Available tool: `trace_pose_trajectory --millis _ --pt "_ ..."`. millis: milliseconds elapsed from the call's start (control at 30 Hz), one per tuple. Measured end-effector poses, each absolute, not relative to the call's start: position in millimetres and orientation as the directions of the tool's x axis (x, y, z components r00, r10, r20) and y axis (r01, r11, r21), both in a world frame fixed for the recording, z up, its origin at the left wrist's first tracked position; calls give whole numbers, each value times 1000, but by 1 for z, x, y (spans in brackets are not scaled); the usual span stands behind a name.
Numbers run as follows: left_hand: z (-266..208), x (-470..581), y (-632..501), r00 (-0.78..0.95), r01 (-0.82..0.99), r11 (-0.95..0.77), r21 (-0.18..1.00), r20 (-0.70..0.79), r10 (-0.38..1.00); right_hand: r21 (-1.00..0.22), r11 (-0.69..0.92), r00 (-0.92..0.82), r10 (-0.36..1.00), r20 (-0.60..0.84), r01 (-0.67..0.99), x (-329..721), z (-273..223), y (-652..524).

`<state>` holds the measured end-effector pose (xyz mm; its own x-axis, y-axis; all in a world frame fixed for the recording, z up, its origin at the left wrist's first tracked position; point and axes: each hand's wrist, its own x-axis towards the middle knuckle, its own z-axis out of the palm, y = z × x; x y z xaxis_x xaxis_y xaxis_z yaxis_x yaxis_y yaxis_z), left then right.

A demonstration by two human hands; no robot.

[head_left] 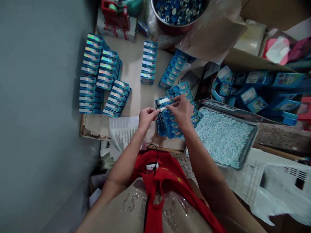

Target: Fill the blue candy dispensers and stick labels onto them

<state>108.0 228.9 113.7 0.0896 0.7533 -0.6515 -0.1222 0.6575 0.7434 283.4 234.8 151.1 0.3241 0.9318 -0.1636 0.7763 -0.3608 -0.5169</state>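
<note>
My left hand [147, 119] and my right hand [182, 111] meet over a group of small blue boxes [173, 125] on the table. Between both sets of pinched fingertips is a small whitish sticker [163, 109], laid across the end of one box. Just above it, another box end [165, 101] carries a shiny silvery strip. The lower boxes in this group show bare blue ends. Beside my left forearm lies a sheet of white stickers [121, 124], curling over the table's front edge.
Rows of blue boxes with shiny strips [111, 69] stand at the left, near a grey wall [46, 97]. At right are a tray of pale blue pellets [223, 139] and a carton of blue boxes [257, 87]. A pot of caps [179, 24] and red tape dispenser [115, 14] stand behind.
</note>
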Motion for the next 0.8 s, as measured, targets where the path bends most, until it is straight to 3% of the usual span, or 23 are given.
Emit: trace_pose_trajectory --millis 100,167,233,300,367,433,533,600,667,800 --pt "97 123 224 141 -238 727 644 -718 682 -419 -451 412 892 -186 788 291 151 239" --pt "85 132 220 130 -274 764 584 -765 631 -419 -467 393 884 -254 779 299 151 244" --pt "75 130 216 41 -219 746 629 -757 652 -461 -458 346 886 -309 760 307 153 247" --pt "70 110 213 -63 -6 638 770 -637 769 -517 -434 323 900 -293 738 312 157 247" --pt "67 75 210 -57 334 439 834 -447 893 -573 -401 339 915 -218 715 308 167 239" --pt "61 35 209 63 629 240 739 -356 932 -643 -344 347 929 -129 684 291 180 220" --pt "42 -6 209 192 849 69 524 -427 884 -746 -228 206 971 -123 625 244 187 178" --pt "26 -15 211 237 887 8 461 -470 851 -759 -179 23 977 -212 626 210 175 151" --pt "12 -15 212 284 862 4 506 -491 823 -728 -153 -91 955 -284 668 185 148 131" --pt "1 -16 216 335 767 82 636 -506 795 -627 -177 -68 936 -346 759 164 82 123"
